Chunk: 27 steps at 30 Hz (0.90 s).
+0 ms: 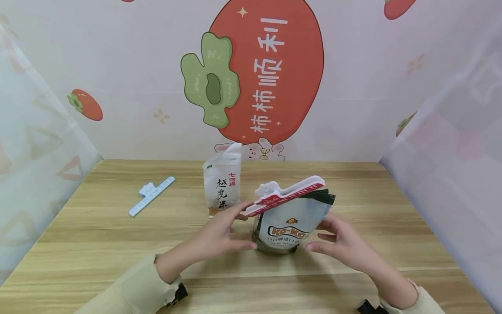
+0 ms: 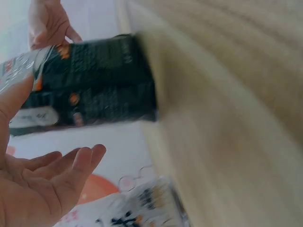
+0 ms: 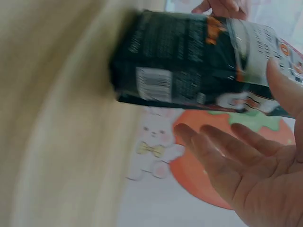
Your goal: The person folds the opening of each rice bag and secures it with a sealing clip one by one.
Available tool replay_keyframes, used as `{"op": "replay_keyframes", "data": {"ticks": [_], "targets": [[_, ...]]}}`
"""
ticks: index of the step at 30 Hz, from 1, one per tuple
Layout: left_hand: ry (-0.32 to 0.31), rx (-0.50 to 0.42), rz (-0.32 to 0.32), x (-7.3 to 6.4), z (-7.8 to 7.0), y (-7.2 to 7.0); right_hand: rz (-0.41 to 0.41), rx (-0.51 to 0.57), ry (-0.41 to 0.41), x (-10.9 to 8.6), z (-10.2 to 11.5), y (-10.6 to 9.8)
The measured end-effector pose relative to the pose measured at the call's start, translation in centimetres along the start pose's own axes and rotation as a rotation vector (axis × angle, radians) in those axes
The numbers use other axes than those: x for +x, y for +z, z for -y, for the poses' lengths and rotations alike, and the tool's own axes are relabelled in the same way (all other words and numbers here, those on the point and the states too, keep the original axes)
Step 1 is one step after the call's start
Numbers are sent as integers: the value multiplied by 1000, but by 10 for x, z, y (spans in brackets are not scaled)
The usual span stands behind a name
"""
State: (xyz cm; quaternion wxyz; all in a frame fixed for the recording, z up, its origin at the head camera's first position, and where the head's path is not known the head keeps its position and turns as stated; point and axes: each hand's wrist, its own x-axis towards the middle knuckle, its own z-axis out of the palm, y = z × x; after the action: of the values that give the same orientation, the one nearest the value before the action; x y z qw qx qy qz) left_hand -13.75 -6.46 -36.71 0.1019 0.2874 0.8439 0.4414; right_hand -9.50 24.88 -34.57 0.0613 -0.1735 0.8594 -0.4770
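Note:
A dark green and white bag with KO-KO lettering (image 1: 283, 231) stands upright on the table, leaning slightly. A red and white ruler-shaped clip (image 1: 288, 196) lies across its top edge. My left hand (image 1: 225, 233) is at the bag's left side, thumb and fingers spread around it; in the left wrist view the thumb overlaps the bag (image 2: 94, 87). On the other side, my right hand (image 1: 349, 244) has its thumb and fingers spread. In the right wrist view, its relaxed fingers (image 3: 215, 151) extend below the bag (image 3: 184, 61), with a gap between.
A white rice bag (image 1: 222, 183) stands behind my left hand. Further left, a light blue ruler-shaped clip (image 1: 152, 196) lies on the wooden table (image 1: 98, 244). Printed fabric walls (image 1: 149, 78) with persimmon pictures rise at the back and both sides.

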Motion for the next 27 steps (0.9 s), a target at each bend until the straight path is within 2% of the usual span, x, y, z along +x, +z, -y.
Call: {"op": "replay_keyframes", "data": {"ticks": [3, 6, 12, 14, 20, 27], "targets": [[-7, -28, 17, 3, 4, 7, 39, 97, 37, 3, -7, 4], [14, -40, 29, 6, 7, 14, 62, 161, 38, 6, -15, 10], [55, -2, 0, 12, 8, 26, 26, 137, 34, 12, -25, 22], [64, 2, -16, 14, 8, 28, 14, 158, 49, 13, -25, 25], [47, 0, -49, 19, 7, 29, -15, 232, 86, 16, -19, 27], [35, -60, -43, 25, 7, 29, -25, 258, 111, 19, -18, 25]]}}
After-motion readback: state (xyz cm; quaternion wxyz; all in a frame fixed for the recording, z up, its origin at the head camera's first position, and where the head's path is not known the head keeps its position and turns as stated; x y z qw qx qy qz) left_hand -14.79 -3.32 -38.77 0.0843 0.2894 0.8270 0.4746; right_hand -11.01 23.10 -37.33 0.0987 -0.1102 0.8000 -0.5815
